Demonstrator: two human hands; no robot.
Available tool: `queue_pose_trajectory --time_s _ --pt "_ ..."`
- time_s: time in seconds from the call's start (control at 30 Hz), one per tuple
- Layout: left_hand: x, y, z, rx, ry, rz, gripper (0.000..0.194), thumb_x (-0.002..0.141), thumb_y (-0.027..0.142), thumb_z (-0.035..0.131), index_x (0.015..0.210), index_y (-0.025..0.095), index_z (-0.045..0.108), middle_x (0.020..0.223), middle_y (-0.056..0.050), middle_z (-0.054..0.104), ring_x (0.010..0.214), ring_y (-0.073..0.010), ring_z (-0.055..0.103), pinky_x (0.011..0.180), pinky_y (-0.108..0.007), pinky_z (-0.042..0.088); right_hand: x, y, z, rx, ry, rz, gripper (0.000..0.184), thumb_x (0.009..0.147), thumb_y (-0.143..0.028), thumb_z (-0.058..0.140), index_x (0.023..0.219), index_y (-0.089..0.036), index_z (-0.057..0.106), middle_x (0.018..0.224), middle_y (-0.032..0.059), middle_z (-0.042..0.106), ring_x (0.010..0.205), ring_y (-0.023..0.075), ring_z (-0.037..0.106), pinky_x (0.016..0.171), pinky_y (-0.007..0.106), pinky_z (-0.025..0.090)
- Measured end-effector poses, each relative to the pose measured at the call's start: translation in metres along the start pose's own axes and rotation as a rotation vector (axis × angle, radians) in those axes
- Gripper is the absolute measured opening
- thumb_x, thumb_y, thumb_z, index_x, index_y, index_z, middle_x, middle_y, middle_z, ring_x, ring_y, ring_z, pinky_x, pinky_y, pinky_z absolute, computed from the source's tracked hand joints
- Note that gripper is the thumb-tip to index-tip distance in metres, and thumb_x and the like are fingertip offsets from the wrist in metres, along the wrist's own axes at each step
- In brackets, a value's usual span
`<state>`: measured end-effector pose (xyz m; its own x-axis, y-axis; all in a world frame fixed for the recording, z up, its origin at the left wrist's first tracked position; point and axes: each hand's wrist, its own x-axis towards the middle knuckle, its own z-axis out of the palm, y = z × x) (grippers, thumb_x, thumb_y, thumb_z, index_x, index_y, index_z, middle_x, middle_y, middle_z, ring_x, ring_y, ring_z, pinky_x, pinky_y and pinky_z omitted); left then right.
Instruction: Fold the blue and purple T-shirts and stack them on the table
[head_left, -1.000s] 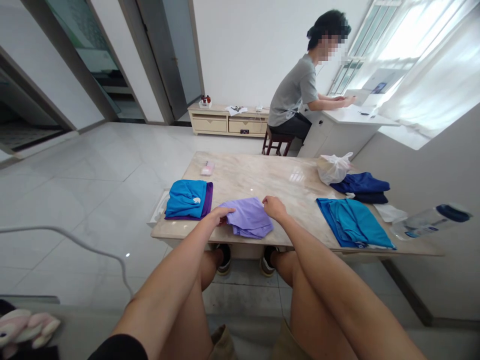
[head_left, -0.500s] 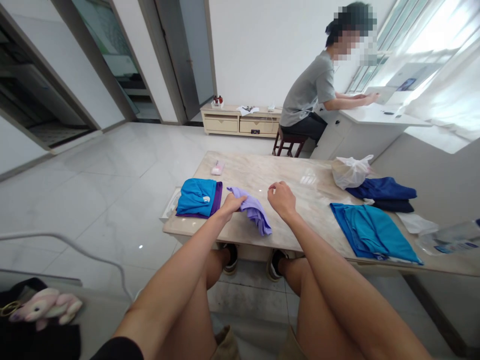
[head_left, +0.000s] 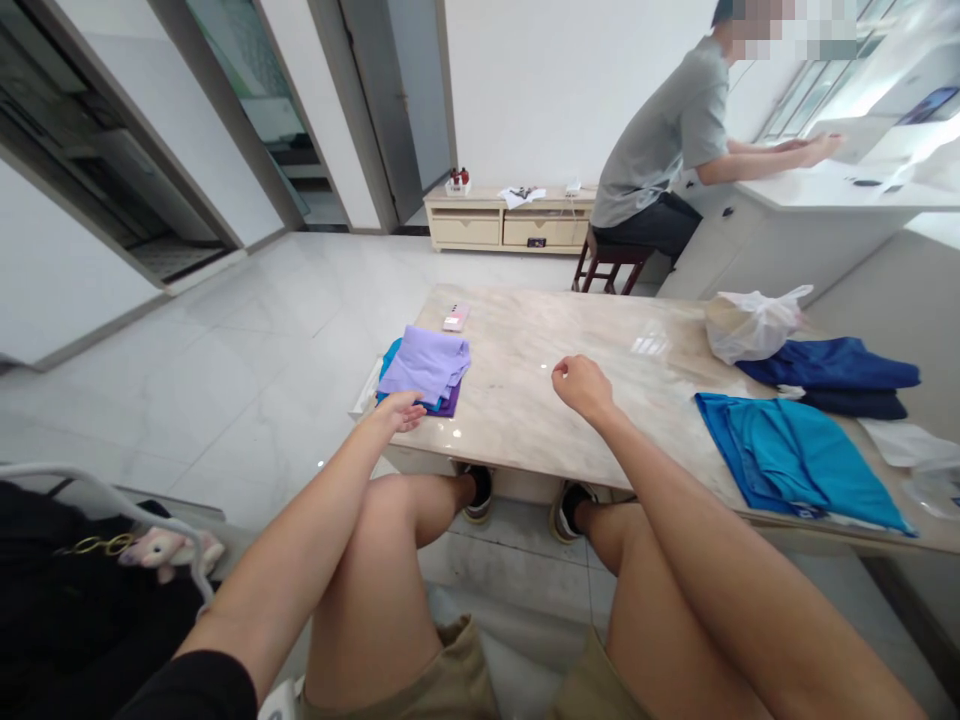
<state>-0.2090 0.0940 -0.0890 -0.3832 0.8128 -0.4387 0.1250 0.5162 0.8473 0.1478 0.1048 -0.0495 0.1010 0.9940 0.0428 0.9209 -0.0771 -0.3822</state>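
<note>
A lavender folded garment (head_left: 424, 364) lies on top of a small pile at the left end of the table. Beneath it show the edges of a blue folded garment (head_left: 390, 352) and a purple one (head_left: 451, 402). My left hand (head_left: 403, 410) is at the front edge of this pile, its fingers stretched out and apart, holding nothing. Over the middle of the table, my right hand (head_left: 583, 386) is loosely curled, and nothing shows in its fingers. At the right, a teal-blue folded garment (head_left: 810, 455) lies on the tabletop.
The marble-patterned table (head_left: 517, 400) bears a pink phone-like item (head_left: 455, 318), a white plastic bag (head_left: 754, 325), dark blue clothes (head_left: 840, 365) and a clear bottle (head_left: 937, 490). Beyond it, a person (head_left: 664, 130) sits on a stool (head_left: 611, 262) beside a low cabinet (head_left: 469, 232).
My left hand has moved left, laid the lavender garment on the blue and purple pile and let it go. My right hand stays curled. The view has shifted.
</note>
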Motion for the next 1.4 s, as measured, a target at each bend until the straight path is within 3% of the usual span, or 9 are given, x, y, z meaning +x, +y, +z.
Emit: queue_pose_trajectory --time_s 0.17,0.27,0.4,0.47,0.6,0.83,1.17,1.27,1.4 --pt "-0.014 0.009 0.011 0.320 -0.030 0.064 0.020 0.070 0.026 0.084 0.070 0.025 0.064 0.063 -0.006 0.070 0.088 -0.0314 0.075 0.077 -0.033 0.054 0.002 0.004 -0.004 0.005 -0.100 0.047 0.030 0.101 -0.022 0.056 0.111 -0.015 0.084 0.120 0.0203 0.080 0.112 0.0342 0.075 0.088 0.036 0.054" --pt "-0.032 0.033 0.046 0.695 -0.167 0.336 0.009 0.079 0.032 0.075 0.078 0.024 0.070 0.075 -0.008 0.076 0.094 -0.0324 0.076 0.082 -0.033 0.053 -0.006 0.010 -0.017 -0.007 -0.152 0.087 0.032 0.103 -0.020 0.055 0.114 -0.013 0.084 0.124 0.0221 0.080 0.115 0.0334 0.075 0.093 0.036 0.055" --pt "-0.054 0.061 0.111 1.094 -0.337 0.597 0.033 0.097 0.041 0.054 0.119 0.022 0.070 0.104 -0.009 0.084 0.092 -0.0284 0.075 0.084 -0.034 0.054 -0.016 0.032 -0.037 -0.015 -0.230 0.127 0.032 0.101 -0.019 0.057 0.122 -0.010 0.081 0.129 0.0207 0.079 0.120 0.0306 0.075 0.097 0.034 0.057" --pt "-0.062 0.072 0.152 1.196 -0.365 0.698 0.042 0.102 0.049 0.046 0.128 0.024 0.066 0.111 -0.007 0.084 0.093 -0.0276 0.074 0.087 -0.035 0.053 -0.012 0.061 -0.040 -0.023 -0.217 0.187 0.032 0.102 -0.026 0.059 0.126 -0.019 0.079 0.134 0.0128 0.079 0.122 0.0267 0.074 0.095 0.030 0.059" --pt "-0.111 0.091 0.222 1.230 -0.433 0.862 0.042 0.103 0.051 0.047 0.130 0.026 0.068 0.120 -0.006 0.083 0.110 -0.0329 0.074 0.093 -0.039 0.054 -0.023 0.135 -0.045 -0.095 -0.157 0.338 0.032 0.101 -0.023 0.059 0.127 -0.017 0.077 0.134 0.0160 0.077 0.120 0.0285 0.074 0.096 0.036 0.060" --pt "-0.218 0.088 0.289 1.135 -0.509 1.076 0.043 0.106 0.044 0.048 0.136 0.024 0.072 0.118 -0.013 0.084 0.113 -0.0386 0.076 0.090 -0.045 0.057 -0.094 0.254 -0.056 -0.268 0.158 0.559 0.041 0.106 -0.017 0.049 0.142 -0.009 0.067 0.154 0.0248 0.061 0.146 0.0373 0.050 0.117 0.052 0.045" --pt "-0.233 0.083 0.325 1.225 -0.537 1.247 0.040 0.110 0.038 0.046 0.134 0.019 0.072 0.118 -0.020 0.081 0.112 -0.0383 0.077 0.091 -0.044 0.056 -0.122 0.345 -0.080 -0.231 0.256 0.751 0.031 0.106 -0.024 0.056 0.122 -0.015 0.081 0.126 0.0220 0.078 0.131 0.0384 0.063 0.112 0.053 0.045" --pt "-0.222 0.084 0.320 1.253 -0.528 1.245 0.038 0.111 0.035 0.045 0.133 0.018 0.072 0.120 -0.020 0.080 0.113 -0.0385 0.077 0.091 -0.045 0.056 -0.116 0.331 -0.088 -0.174 0.409 0.751 0.036 0.108 -0.025 0.049 0.127 -0.014 0.078 0.116 0.0221 0.080 0.116 0.0348 0.071 0.107 0.050 0.047" --pt "-0.210 0.085 0.290 1.201 -0.463 1.163 0.039 0.109 0.028 0.051 0.145 0.015 0.063 0.133 -0.020 0.075 0.121 -0.0358 0.073 0.095 -0.042 0.057 -0.091 0.258 -0.089 0.058 0.732 0.479 0.032 0.108 -0.034 0.050 0.120 -0.015 0.073 0.101 0.0170 0.079 0.094 0.0307 0.072 0.095 0.044 0.051"
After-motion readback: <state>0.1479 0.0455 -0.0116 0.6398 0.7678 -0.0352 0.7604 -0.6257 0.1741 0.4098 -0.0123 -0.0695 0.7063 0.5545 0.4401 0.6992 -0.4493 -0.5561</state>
